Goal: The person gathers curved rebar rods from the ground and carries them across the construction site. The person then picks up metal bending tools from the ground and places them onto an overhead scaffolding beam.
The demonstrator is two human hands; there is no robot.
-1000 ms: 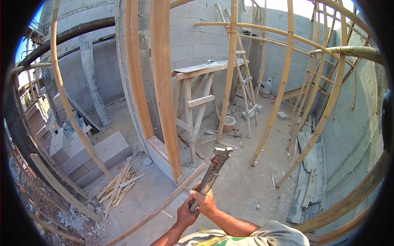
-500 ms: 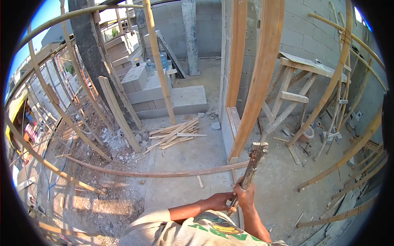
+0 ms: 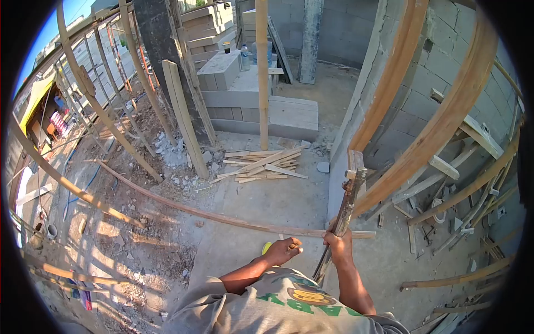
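My right hand is wrapped round a long, narrow, mortar-stained bar with a knobby head at its upper end. The bar slants up and away from my body; its lower part runs down beside my shirt. Left of it, my left hand is held in front of my chest with fingers curled, apart from the bar. Whatever may be in those fingers is too small to name. Just beyond my hands a long wooden strip crosses the floor. An upright wooden frame post stands close behind the bar's head.
A pile of thin wood strips lies on the concrete ahead, before stacked grey blocks. Bamboo poles stand around. At right is a wooden trestle by the block wall. Rubble and soil cover the left.
My left hand has come off the bar's lower part and moved left and slightly up. My right hand keeps its hold. The view has turned, shifting the surroundings mostly right.
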